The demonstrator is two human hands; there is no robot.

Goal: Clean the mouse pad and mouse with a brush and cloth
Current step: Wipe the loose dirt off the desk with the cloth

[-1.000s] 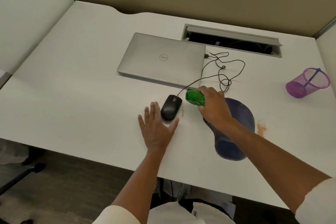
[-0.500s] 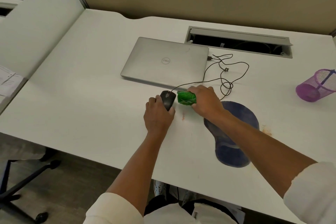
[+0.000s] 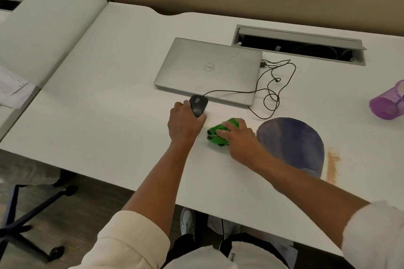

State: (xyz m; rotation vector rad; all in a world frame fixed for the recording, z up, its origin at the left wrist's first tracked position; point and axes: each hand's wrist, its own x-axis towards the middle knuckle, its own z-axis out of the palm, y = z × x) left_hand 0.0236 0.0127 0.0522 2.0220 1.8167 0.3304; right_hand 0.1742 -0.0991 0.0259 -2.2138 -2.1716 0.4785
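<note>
The left hand [image 3: 185,125] grips the black mouse [image 3: 198,106], fingers curled round its sides. The mouse sits on the white counter [image 3: 109,116], just in front of the shut laptop [image 3: 209,70]. It looks small, hard and smooth, so it is likely light and a bit slippery. Holding it by the two sides, as now, seems the best way. Its thin black cord [image 3: 273,85] runs off in loose loops, and it could tug if the mouse is lifted far.

The right hand [image 3: 237,136] grips a green cloth [image 3: 216,135], bunched up into a soft ball and pressed down on the counter. The cloth is floppy and easy to squash, so it can be held anywhere.

The mouse pad [image 3: 293,144] is dark blue, flat and round at the top. It lies just to the right of the cloth. It looks thin and bendy, best held down flat while wiped. An orange smear [image 3: 332,164] marks the counter beside it. No brush shows.
</note>
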